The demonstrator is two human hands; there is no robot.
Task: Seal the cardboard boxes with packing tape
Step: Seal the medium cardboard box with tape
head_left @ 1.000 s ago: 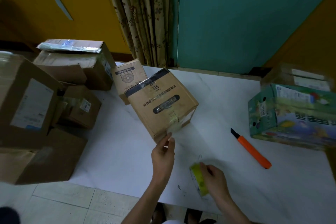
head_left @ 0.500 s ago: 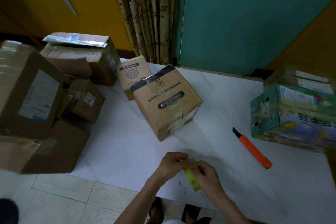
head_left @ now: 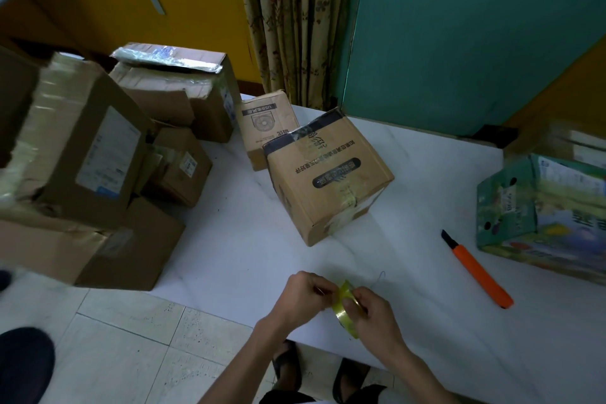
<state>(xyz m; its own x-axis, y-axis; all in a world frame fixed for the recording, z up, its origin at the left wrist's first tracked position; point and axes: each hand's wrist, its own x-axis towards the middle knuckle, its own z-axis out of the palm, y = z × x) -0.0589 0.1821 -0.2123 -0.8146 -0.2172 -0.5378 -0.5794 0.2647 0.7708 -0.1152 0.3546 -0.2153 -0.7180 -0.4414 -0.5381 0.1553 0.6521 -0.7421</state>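
Note:
A brown cardboard box [head_left: 324, 174] with black printing and a dark band stands on the white table [head_left: 249, 239], yellowish tape running over its near edge. Nearer to me, above the table's front edge, my right hand [head_left: 375, 313] grips a roll of yellowish clear packing tape [head_left: 344, 311]. My left hand [head_left: 305, 293] pinches at the roll's upper rim, fingers curled; the tape's loose end is too small to make out. Both hands are about a hand's length in front of the box.
An orange utility knife [head_left: 475, 272] lies on the table to the right. A green printed carton [head_left: 541, 213] stands at the far right. A smaller box [head_left: 265, 125] sits behind the main one. Several stacked cardboard boxes [head_left: 98, 157] crowd the left side.
My left hand left the box's near corner and came back to the tape roll, which both hands now hold. The camera view shifted slightly; the box stayed put.

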